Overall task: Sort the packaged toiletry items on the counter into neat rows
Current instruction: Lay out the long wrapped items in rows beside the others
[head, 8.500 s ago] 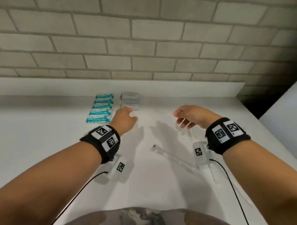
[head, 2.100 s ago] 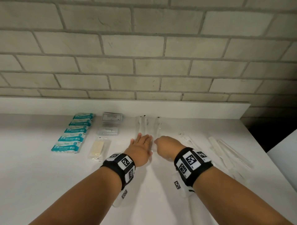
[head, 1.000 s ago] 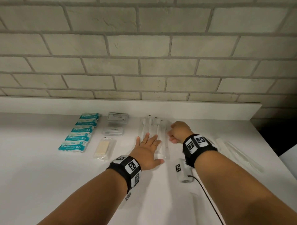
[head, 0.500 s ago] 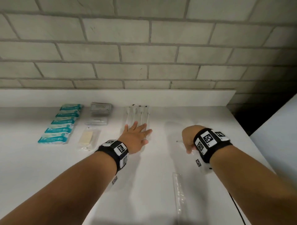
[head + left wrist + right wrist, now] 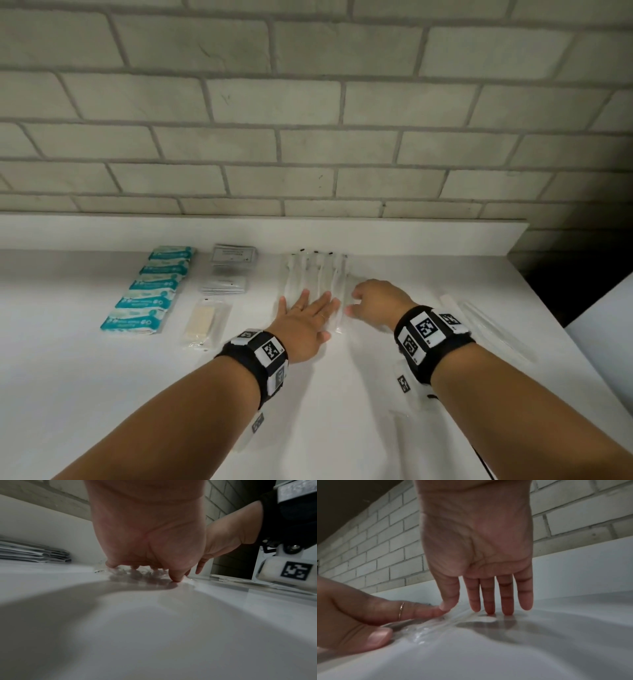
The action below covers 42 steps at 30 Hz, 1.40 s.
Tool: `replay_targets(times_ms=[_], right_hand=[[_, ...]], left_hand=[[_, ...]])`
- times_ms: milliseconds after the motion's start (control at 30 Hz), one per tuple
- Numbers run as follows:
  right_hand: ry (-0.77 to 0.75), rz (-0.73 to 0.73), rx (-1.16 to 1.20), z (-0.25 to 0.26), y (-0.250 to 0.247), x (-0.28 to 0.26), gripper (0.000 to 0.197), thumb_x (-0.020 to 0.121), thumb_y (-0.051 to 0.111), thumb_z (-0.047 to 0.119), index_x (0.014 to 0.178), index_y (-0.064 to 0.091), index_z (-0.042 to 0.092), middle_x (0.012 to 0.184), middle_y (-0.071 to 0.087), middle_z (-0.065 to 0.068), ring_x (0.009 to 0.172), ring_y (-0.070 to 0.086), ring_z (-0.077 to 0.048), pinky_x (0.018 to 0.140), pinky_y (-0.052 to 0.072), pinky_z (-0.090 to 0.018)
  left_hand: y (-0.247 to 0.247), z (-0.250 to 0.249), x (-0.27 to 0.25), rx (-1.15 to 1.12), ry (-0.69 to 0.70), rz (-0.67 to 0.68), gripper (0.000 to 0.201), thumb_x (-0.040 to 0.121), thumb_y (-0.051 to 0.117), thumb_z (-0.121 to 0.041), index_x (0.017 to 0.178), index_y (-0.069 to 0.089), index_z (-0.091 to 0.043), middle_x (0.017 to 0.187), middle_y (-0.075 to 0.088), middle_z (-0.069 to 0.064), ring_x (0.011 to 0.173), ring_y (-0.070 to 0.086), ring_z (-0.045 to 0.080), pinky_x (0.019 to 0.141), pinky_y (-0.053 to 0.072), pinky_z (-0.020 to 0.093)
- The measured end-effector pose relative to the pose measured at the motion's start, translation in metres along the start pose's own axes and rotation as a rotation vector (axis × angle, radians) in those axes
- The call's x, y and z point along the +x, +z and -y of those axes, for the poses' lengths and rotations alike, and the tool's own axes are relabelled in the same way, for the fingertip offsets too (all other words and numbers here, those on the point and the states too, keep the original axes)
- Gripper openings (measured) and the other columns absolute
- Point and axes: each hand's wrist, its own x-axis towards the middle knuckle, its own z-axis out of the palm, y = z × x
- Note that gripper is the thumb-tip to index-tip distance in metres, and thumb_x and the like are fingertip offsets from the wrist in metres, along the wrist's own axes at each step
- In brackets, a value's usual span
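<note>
At the centre of the head view, we press our left hand [image 5: 301, 320] flat, fingers [image 5: 327, 301] straight and spread, on the near ends of the clear-wrapped packets [image 5: 317, 274] lined up side by side against the back ledge of the white counter [image 5: 85, 394]. Our right hand [image 5: 375, 301], just beside it, sets straight fingers [image 5: 489, 601] down on one more clear packet at the row's right edge; it grips nothing. To do this well, we judge, the left should pin the row while the right slides the packet flush and parallel. The film is thin, glossy, crinkled and likely slippery, so light pressure suits. At left lie a column of teal-printed sachets [image 5: 149, 291], grey flat packets [image 5: 229, 270] and a cream bar in clear wrap [image 5: 203, 320]; loose long packets [image 5: 489, 325] wait at right.
</note>
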Motion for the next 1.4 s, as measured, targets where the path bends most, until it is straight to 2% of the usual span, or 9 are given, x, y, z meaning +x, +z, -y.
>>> replay_targets(times_ms=[233,400,533,767,867,1067,1133,1267,1400], right_hand=[[-0.012,0.070,-0.002,0.009,0.007,0.016,0.061,0.091,0.046,0.048,0.148,0.029,0.031,0.157,0.024,-0.002,0.138,0.029,-0.036,0.108,0.034,-0.051],[-0.069,0.119,0.023,-0.001,0.007,0.026,0.090,0.067,0.044,0.068,0.147,0.016,0.040,0.159,0.011,0.004,0.146,0.014,-0.036,0.110,0.025,-0.063],[-0.016,0.145,0.025,-0.008,-0.006,0.013,0.075,0.093,0.050,0.038,0.154,0.008,0.028,0.162,0.003,0.005,0.149,0.002,-0.033,0.115,0.016,-0.062],[-0.071,0.230,-0.015,-0.012,0.007,0.023,0.078,0.095,0.053,0.026,0.154,0.002,0.029,0.163,-0.005,0.006,0.149,-0.004,-0.030,0.115,0.017,-0.061],[-0.079,0.240,0.019,-0.009,0.005,0.012,0.074,0.097,0.049,0.025,0.154,0.001,0.027,0.162,-0.002,0.004,0.150,-0.003,-0.028,0.119,0.014,-0.053],[-0.007,0.206,0.138,-0.027,-0.014,0.028,0.075,0.093,0.057,0.028,0.154,0.012,0.026,0.159,0.026,0.002,0.142,0.033,-0.023,0.117,0.027,-0.037],[-0.002,0.216,0.127,-0.034,-0.010,0.019,0.071,0.093,0.056,0.029,0.153,0.017,0.026,0.159,0.024,0.004,0.143,0.030,-0.021,0.118,0.025,-0.037],[-0.043,0.233,0.093,-0.046,0.014,-0.030,0.066,0.091,0.059,0.032,0.150,0.029,0.029,0.159,0.019,0.013,0.145,0.026,-0.014,0.119,0.022,-0.035],[-0.060,0.196,0.213,-0.062,0.017,-0.078,0.047,0.090,0.060,0.028,0.136,0.052,0.025,0.145,0.048,0.008,0.129,0.049,-0.012,0.108,0.037,-0.029]], left_hand=[[0.000,-0.002,0.003,-0.013,0.057,-0.021,0.069,0.100,0.031,-0.042,0.150,-0.016,-0.031,0.157,-0.025,-0.008,0.146,-0.021,0.024,0.118,-0.007,0.053],[-0.001,0.001,0.009,-0.050,-0.020,-0.066,0.075,0.097,0.028,-0.057,0.151,-0.015,-0.030,0.157,-0.029,0.001,0.146,-0.022,0.026,0.119,-0.008,0.048],[-0.007,-0.003,0.018,-0.027,-0.023,-0.019,0.075,0.095,0.028,-0.060,0.151,-0.015,-0.031,0.158,-0.024,0.000,0.146,-0.021,0.025,0.119,-0.008,0.050],[0.005,0.007,0.011,-0.104,-0.036,-0.024,0.085,0.091,0.039,-0.062,0.150,-0.014,-0.033,0.157,-0.027,0.002,0.145,-0.024,0.025,0.118,-0.010,0.050],[0.008,0.008,0.010,-0.194,-0.100,-0.082,0.093,0.086,0.045,-0.066,0.151,-0.014,-0.033,0.155,-0.031,0.007,0.143,-0.028,0.029,0.117,-0.013,0.051],[-0.014,0.021,0.013,-0.215,-0.166,-0.140,0.092,0.087,0.043,-0.066,0.151,-0.013,-0.031,0.158,-0.025,0.005,0.145,-0.023,0.030,0.117,-0.011,0.052],[-0.012,0.012,0.004,-0.165,-0.076,-0.212,0.081,0.092,0.046,-0.052,0.153,-0.001,-0.028,0.161,-0.014,0.004,0.148,-0.013,0.028,0.119,-0.006,0.049],[0.012,-0.034,-0.033,-0.139,0.404,-0.212,0.059,0.087,0.047,-0.012,0.141,0.042,-0.035,0.153,0.031,-0.009,0.142,0.027,0.014,0.117,0.025,0.041],[0.044,-0.086,-0.072,0.148,0.694,-0.080,0.060,0.090,0.048,-0.016,0.145,0.035,-0.037,0.158,0.022,-0.011,0.148,0.011,0.015,0.120,0.012,0.040]])
